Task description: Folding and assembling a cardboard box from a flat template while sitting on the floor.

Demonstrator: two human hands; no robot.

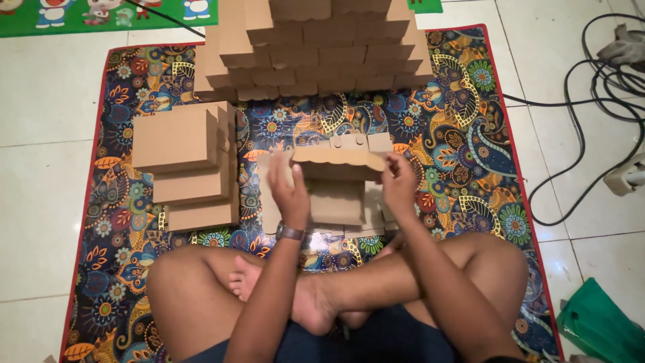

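Head view, both hands, left hand (pixel 290 195), right hand (pixel 398 185), gripping a half-folded cardboard box (pixel 336 165) above patterned mat (pixel 470 154)

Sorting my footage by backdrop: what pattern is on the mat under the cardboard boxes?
The mat has a multicoloured floral paisley print on dark blue, edged in red; the head view shows it.

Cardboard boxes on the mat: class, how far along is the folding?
Done: a large stack of folded boxes at the back and three more on the left. In hand: left hand and right hand fold a cardboard blank. Left: flat blanks beneath.
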